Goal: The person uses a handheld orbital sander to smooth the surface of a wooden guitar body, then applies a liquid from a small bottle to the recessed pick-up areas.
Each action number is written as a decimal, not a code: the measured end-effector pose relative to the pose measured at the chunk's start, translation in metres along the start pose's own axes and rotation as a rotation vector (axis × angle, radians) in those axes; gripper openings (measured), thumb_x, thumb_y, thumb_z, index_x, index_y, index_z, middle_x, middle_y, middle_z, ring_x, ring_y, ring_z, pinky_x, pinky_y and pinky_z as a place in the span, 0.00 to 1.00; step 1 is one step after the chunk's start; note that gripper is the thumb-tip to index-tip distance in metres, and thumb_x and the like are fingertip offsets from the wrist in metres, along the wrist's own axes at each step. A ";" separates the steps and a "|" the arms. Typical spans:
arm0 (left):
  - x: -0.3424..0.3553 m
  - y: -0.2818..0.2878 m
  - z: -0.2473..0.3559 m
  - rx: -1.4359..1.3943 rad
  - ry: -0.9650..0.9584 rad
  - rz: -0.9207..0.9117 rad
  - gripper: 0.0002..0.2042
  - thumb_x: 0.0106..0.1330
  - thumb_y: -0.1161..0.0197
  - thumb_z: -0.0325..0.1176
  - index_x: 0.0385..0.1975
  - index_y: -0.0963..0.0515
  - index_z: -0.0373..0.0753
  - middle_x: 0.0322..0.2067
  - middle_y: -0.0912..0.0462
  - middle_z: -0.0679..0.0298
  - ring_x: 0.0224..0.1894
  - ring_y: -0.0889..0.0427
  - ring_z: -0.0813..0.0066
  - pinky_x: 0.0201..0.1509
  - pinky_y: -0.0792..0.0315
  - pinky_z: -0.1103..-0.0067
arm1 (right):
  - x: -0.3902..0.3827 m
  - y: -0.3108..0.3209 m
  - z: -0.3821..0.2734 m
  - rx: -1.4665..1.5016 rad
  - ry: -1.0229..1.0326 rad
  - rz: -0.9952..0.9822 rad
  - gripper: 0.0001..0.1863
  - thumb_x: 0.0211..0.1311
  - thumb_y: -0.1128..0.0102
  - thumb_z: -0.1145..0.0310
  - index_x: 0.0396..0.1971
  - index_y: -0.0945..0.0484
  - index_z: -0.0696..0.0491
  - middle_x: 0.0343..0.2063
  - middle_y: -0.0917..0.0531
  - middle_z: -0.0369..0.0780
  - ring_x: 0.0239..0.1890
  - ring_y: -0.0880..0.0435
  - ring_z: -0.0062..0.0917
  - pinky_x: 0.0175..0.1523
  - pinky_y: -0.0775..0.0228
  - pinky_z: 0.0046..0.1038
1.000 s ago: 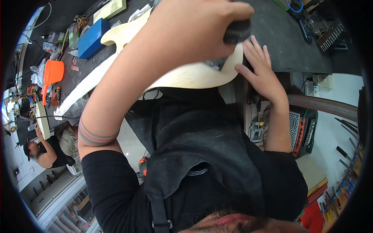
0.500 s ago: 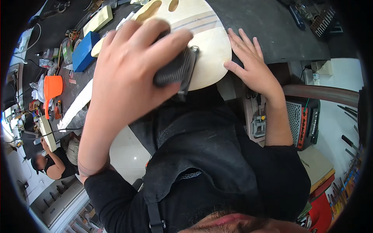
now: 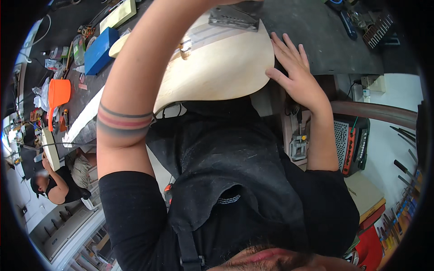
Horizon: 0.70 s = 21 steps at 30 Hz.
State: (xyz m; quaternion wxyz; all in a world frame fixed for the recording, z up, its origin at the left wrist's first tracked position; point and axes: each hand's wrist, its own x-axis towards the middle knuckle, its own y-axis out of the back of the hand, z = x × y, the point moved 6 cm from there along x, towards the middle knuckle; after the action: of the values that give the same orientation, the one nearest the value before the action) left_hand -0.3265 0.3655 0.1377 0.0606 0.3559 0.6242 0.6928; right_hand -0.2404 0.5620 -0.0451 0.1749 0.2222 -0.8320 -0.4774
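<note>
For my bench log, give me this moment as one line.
right hand: flat on rim of pale wooden guitar body | left hand: out of frame, forearm raised over it | bench: dark

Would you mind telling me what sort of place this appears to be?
Probably a woodworking or instrument-making workshop: a pale unfinished wooden body lies on a dark workbench, hand tools line the wall, and another person works nearby.

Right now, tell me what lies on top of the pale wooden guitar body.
On the pale wooden guitar body lie a grey metal plate and a small wooden block. The left forearm covers part of it. The right hand presses its edge.
</note>
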 end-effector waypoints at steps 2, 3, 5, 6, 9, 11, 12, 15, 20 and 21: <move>-0.005 0.004 0.011 -0.014 -0.060 -0.020 0.25 0.60 0.19 0.42 0.58 0.10 0.41 0.52 0.07 0.54 0.56 0.08 0.51 0.63 0.14 0.61 | 0.000 0.000 0.000 0.002 0.002 -0.007 0.44 0.86 0.40 0.43 0.90 0.36 0.52 0.92 0.41 0.44 0.95 0.53 0.40 0.95 0.73 0.52; -0.008 0.007 0.017 -0.024 -0.097 -0.021 0.25 0.59 0.18 0.41 0.58 0.09 0.42 0.53 0.07 0.54 0.56 0.08 0.51 0.63 0.14 0.60 | 0.000 0.000 0.000 0.004 0.000 -0.009 0.44 0.86 0.39 0.43 0.90 0.36 0.52 0.92 0.41 0.44 0.95 0.53 0.40 0.95 0.73 0.52; -0.032 0.014 0.026 -0.073 -0.104 -0.054 0.25 0.59 0.18 0.41 0.57 0.10 0.42 0.53 0.08 0.55 0.56 0.09 0.51 0.63 0.14 0.60 | -0.001 0.001 0.000 0.011 0.006 -0.004 0.44 0.86 0.39 0.43 0.90 0.36 0.52 0.92 0.41 0.44 0.95 0.53 0.39 0.95 0.74 0.51; -0.042 0.019 0.030 -0.089 -0.113 -0.043 0.25 0.58 0.17 0.41 0.56 0.10 0.42 0.52 0.09 0.55 0.56 0.10 0.50 0.62 0.15 0.61 | -0.001 0.001 0.001 0.014 0.004 -0.003 0.43 0.86 0.39 0.44 0.90 0.36 0.52 0.92 0.41 0.44 0.96 0.53 0.39 0.95 0.74 0.51; -0.073 0.033 0.040 -0.126 -0.130 -0.041 0.25 0.57 0.17 0.40 0.56 0.11 0.42 0.50 0.11 0.55 0.55 0.12 0.50 0.60 0.17 0.61 | -0.002 -0.001 0.004 0.013 -0.008 -0.024 0.43 0.87 0.39 0.44 0.90 0.37 0.51 0.92 0.41 0.43 0.96 0.54 0.38 0.96 0.74 0.51; -0.100 0.045 0.045 -0.076 -0.140 -0.111 0.27 0.56 0.18 0.40 0.58 0.12 0.42 0.49 0.12 0.56 0.55 0.13 0.51 0.60 0.19 0.62 | -0.002 -0.001 0.004 0.010 0.018 -0.005 0.43 0.87 0.40 0.43 0.90 0.37 0.51 0.92 0.41 0.43 0.96 0.54 0.38 0.96 0.74 0.51; -0.110 0.052 0.050 -0.116 -0.134 -0.086 0.30 0.52 0.17 0.36 0.60 0.12 0.47 0.51 0.12 0.60 0.55 0.13 0.52 0.61 0.20 0.61 | -0.002 -0.001 0.004 0.007 0.031 0.005 0.43 0.87 0.40 0.43 0.90 0.37 0.51 0.92 0.41 0.43 0.96 0.54 0.37 0.96 0.74 0.51; -0.138 0.076 0.056 -0.145 -0.132 -0.109 0.37 0.44 0.15 0.33 0.62 0.12 0.51 0.52 0.13 0.65 0.55 0.14 0.54 0.63 0.21 0.59 | -0.002 -0.003 0.004 -0.013 0.028 0.020 0.43 0.87 0.42 0.42 0.90 0.37 0.51 0.92 0.41 0.43 0.96 0.54 0.37 0.96 0.74 0.50; -0.156 0.088 0.056 -0.109 -0.069 -0.206 0.37 0.43 0.15 0.32 0.63 0.11 0.49 0.55 0.12 0.62 0.57 0.14 0.53 0.65 0.22 0.60 | -0.003 -0.006 0.005 -0.025 0.024 0.039 0.44 0.87 0.42 0.42 0.90 0.37 0.52 0.92 0.40 0.43 0.95 0.53 0.38 0.96 0.74 0.51; -0.152 0.085 0.055 -0.109 -0.056 -0.210 0.37 0.44 0.15 0.32 0.63 0.11 0.49 0.56 0.12 0.61 0.58 0.14 0.52 0.65 0.22 0.60 | -0.003 -0.006 0.005 -0.026 0.028 0.048 0.44 0.87 0.42 0.42 0.90 0.37 0.52 0.92 0.39 0.43 0.95 0.53 0.38 0.96 0.74 0.52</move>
State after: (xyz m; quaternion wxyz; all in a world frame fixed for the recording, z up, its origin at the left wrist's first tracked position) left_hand -0.1520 0.3122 0.1500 0.1692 0.3040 0.6176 0.7054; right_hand -0.2389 0.5642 -0.0530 0.2009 0.2067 -0.8283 -0.4805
